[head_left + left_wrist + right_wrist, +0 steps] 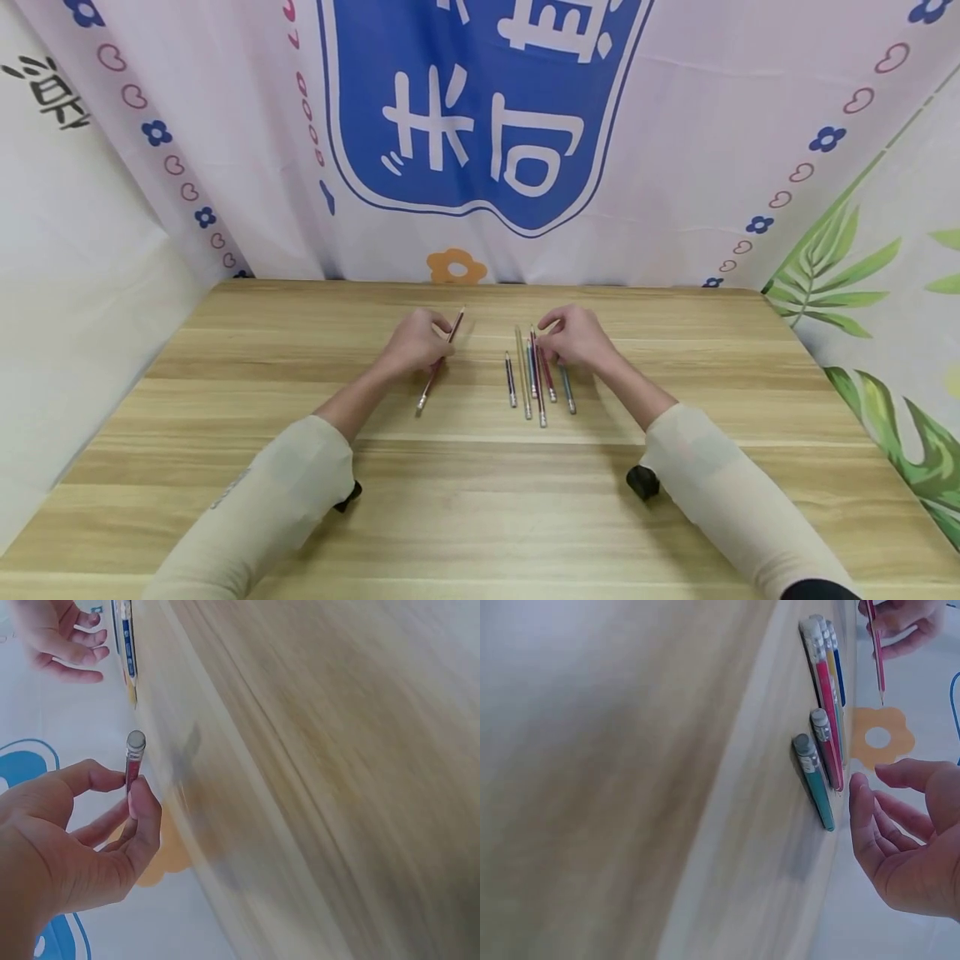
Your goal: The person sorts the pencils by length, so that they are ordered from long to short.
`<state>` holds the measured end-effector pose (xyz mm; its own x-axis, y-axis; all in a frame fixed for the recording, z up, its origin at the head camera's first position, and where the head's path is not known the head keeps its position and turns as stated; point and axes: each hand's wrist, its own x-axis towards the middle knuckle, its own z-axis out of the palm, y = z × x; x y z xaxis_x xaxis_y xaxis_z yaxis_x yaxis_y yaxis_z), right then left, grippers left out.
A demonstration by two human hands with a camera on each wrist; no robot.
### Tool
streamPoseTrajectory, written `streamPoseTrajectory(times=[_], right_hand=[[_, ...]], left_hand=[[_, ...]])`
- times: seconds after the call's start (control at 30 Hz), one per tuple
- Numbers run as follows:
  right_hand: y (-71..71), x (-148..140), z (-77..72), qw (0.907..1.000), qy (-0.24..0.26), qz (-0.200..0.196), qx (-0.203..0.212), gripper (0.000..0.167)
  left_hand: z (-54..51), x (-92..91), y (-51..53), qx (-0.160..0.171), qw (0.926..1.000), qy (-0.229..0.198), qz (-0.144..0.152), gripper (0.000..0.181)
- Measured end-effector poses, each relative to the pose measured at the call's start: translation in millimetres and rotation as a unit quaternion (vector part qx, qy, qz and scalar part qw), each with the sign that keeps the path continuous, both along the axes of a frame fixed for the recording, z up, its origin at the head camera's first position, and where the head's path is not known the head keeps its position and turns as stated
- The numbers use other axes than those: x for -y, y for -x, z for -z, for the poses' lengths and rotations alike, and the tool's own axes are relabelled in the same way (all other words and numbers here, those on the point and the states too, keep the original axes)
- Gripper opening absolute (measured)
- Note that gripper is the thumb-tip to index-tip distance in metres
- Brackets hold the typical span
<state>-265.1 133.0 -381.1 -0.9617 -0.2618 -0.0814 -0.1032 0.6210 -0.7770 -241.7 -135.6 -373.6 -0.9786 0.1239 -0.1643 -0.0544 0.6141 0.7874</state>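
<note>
My left hand [414,340] pinches a dark red pencil [430,389] between thumb and fingertips. Its sharpened tip points away and its eraser end slants toward the near side. In the left wrist view that eraser end [136,741] faces the camera. Over the right side of a loose group of pencils hovers my right hand [576,336], thumb and forefinger apart with nothing between them. Several pencils lie there, among them a teal pencil [817,787], a red pencil [827,742], a natural-wood one [523,379] and a short dark blue one [511,382]. Eraser ends face the near side.
The pencils lie on a wood-grain table [480,508]. A printed cloth [675,150] hangs along the table's far edge, and further white cloths [97,250] stand at both sides.
</note>
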Motion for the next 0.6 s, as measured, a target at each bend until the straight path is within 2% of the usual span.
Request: streamPoseTrajectory(times=[0.2,0.6], right_hand=[[11.7,3.1,-1.9,0.9999,0.01,0.005,-0.005,0.026],[26.7,9.9,0.1,0.9997,-0.007,0.007,-0.024,0.029]], left_hand=[[1.2,10.7,-0.3,0.016,0.9995,-0.027,-0.012,0.038],[4.3,31.0,-3.6,0.026,0.9983,-0.051,-0.009,0.039]])
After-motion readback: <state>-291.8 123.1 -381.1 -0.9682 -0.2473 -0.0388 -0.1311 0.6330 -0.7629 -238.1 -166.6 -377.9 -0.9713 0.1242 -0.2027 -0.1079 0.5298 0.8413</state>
